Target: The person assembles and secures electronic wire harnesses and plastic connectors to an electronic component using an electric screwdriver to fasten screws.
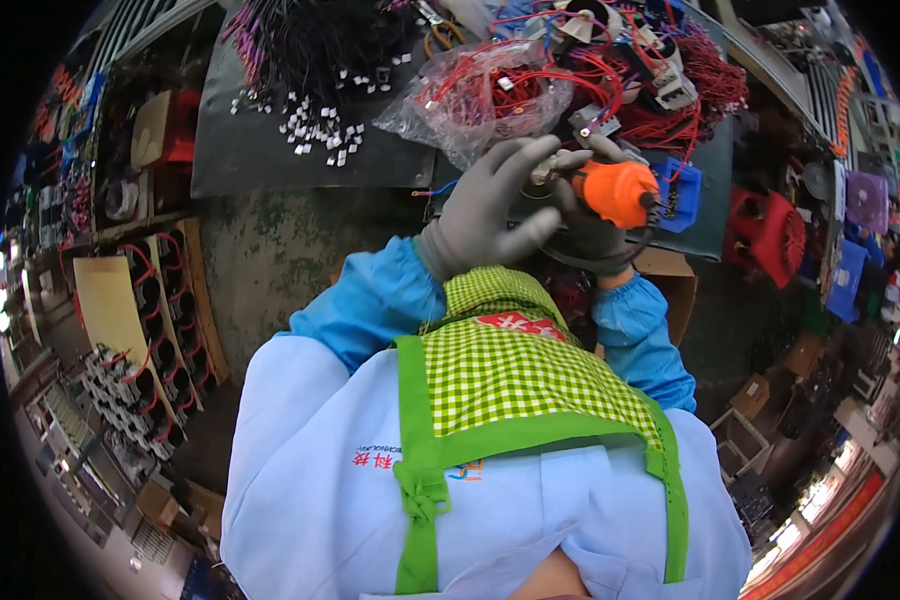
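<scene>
Orange power tool [615,192] sits at two o'clock from the middle of your view, gripped in your right hand [582,232], whose dark grey glove wraps around its near side. A black cord [648,240] leaves the tool's end at its three o'clock and curves down past your right wrist. Your left hand [485,212], also gloved in grey, is just beside the tool at its nine o'clock, held wide with thumb and fingers well apart; you cannot tell here whether its fingertips touch the small metal part near the tool's nose. Just past your hands, at twelve o'clock, a clear plastic bag [485,105] of red wires lies on the dark table [240,155]. Small white connectors [320,130] are scattered at eleven o'clock, with a bundle of black cables [320,45] beyond them. A heap of red wires [715,85] spreads between one and two o'clock. You have a blue bin [682,185] close to the tool's three o'clock side, and a red stool [765,238] stands further out toward three o'clock.
</scene>
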### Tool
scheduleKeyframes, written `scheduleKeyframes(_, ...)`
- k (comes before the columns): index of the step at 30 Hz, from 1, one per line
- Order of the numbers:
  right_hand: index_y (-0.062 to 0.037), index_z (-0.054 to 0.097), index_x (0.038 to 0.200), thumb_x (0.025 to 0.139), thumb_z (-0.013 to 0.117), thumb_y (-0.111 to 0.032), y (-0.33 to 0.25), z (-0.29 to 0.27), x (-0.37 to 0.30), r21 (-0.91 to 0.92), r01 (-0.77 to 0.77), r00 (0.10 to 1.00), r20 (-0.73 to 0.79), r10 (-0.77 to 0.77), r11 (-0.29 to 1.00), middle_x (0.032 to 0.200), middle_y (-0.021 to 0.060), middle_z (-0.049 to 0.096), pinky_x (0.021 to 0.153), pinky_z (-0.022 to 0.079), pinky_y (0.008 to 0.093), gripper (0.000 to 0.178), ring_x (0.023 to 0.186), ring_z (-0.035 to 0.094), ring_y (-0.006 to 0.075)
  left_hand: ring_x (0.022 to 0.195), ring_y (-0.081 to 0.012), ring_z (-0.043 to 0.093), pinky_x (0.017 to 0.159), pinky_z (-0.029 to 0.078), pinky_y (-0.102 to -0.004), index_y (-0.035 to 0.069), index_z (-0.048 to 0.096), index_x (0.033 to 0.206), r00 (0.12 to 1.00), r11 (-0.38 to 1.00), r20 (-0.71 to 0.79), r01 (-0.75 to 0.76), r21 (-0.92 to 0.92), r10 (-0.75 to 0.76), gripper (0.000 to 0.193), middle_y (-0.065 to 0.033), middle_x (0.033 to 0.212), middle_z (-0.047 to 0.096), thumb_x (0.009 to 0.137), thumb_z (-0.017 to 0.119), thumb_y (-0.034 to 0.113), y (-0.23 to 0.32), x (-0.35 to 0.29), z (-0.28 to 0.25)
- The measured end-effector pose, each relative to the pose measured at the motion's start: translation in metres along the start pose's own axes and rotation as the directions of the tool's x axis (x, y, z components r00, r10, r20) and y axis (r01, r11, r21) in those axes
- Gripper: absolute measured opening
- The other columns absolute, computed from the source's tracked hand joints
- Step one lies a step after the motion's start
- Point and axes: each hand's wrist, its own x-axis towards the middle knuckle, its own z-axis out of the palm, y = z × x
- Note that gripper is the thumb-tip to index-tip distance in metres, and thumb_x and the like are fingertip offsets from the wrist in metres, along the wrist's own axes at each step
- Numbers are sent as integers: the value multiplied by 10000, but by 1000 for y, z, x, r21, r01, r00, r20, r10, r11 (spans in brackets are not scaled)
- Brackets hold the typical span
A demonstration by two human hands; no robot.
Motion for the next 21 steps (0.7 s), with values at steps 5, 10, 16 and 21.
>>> scheduleKeyframes(5,-44,375,1329,760,732,-27,9,-2,-22,384,-327,940,41,338,863,1094,60,588,847,505,318,672,971,600,166,945,-352,612,777,538,-412,76,352,1392,997,997,26,75,-12,-75,847,-175,1260,474,697,779,303,54,10,6)
scheduleKeyframes(10,-55,362,1353,661,826,-126,28,-10,-29,380,-239,971,106,215,893,1194,81,549,943,469,356,836,1097,556,207,1004,-393,588,823,517,-415,75,349,1382,997,993,14,68,97,-70,812,-201,1249,483,723,743,337,51,13,16)
scheduleKeyframes(16,-55,340,1361,697,791,-81,4,-15,-20,291,-122,968,247,49,949,1189,90,547,971,442,369,803,1114,536,200,1177,-386,491,981,424,-417,47,342,1383,995,991,93,-3,-134,16,746,-198,1300,442,776,719,261,54,8,10)
scheduleKeyframes(21,-54,343,1355,705,780,-66,4,-2,-19,316,-119,947,321,12,941,1179,89,551,969,443,368,783,1100,542,199,1249,-339,427,1062,331,-421,36,339,1386,998,961,58,18,-275,-2,721,-179,1299,442,794,711,212,48,1,27)
